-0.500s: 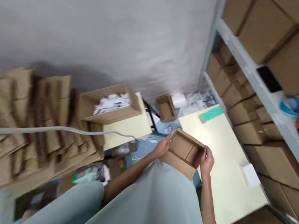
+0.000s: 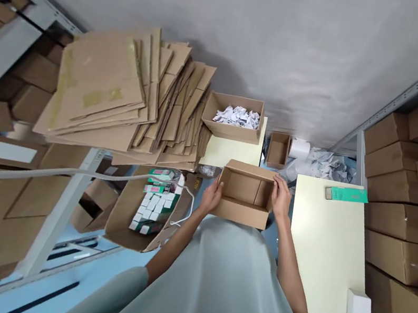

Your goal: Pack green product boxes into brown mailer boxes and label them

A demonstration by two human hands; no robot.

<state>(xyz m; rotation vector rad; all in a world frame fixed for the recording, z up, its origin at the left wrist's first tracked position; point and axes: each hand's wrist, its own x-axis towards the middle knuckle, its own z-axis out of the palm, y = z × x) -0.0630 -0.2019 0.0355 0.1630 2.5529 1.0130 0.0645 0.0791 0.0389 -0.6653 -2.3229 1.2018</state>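
Note:
An open-topped cardboard box (image 2: 239,214) is held close in front of my body, its inside bare as far as I can see. My left hand (image 2: 211,195) grips its left end, fingers against the outer wall. On the opposite end, my right hand (image 2: 281,194) pinches the top edge near the corner. Beyond it stands a bigger cardboard box (image 2: 233,131) with crumpled white paper in it. Left of my left arm, an open carton (image 2: 122,217) holds several small white-and-green boxes.
Flattened cardboard (image 2: 101,80) is piled at the left. The pale table (image 2: 325,251) at right carries a green box (image 2: 347,194) and a white box (image 2: 359,312). A white cable (image 2: 70,172) crosses the left side. Shelves of cartons (image 2: 394,219) flank me.
My view has swung left, bringing the cardboard pile and the carton of small boxes into clear sight. Both hands still hold the cardboard box, which now appears more level.

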